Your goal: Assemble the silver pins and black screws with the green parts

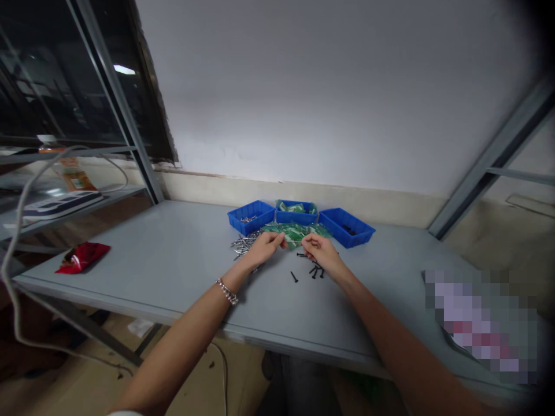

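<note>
Two hands, left (269,247) and right (319,252), hover slightly apart at the green packets (295,232) on the surface (191,248), apparently placed centrally for easy reach; whether either grips anything, I cannot tell.

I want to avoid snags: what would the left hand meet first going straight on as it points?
The left hand would likely meet the green packets first, with the middle blue tray behind them. The fingers may already touch the packets; depth is unclear.

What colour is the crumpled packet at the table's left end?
The packet is red, seen in the head view.
</note>
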`<action>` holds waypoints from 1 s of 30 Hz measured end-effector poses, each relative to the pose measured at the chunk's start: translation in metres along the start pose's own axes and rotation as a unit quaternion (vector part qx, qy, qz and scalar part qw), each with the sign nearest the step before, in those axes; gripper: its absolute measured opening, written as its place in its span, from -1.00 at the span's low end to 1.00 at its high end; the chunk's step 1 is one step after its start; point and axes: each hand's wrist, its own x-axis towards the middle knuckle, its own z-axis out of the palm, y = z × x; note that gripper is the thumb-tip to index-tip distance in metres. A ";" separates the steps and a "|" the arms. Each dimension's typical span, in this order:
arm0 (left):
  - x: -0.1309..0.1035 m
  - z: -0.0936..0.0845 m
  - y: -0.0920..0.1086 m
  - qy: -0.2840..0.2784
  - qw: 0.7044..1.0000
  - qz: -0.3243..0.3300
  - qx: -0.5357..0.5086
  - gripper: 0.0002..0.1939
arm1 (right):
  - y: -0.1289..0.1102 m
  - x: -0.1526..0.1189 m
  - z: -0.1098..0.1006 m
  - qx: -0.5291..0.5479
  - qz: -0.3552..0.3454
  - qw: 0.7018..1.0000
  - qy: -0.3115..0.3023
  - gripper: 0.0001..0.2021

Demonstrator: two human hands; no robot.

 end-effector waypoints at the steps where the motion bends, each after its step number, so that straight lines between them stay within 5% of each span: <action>1: 0.000 0.000 0.000 -0.002 1.000 -0.004 0.000 -0.55 | 0.000 0.000 0.000 -0.006 -0.003 1.000 0.000 -0.80; 30: 0.000 0.004 -0.003 0.008 0.998 0.002 -0.057 -0.80 | 0.000 0.001 0.001 -0.027 -0.030 0.999 -0.009 -0.86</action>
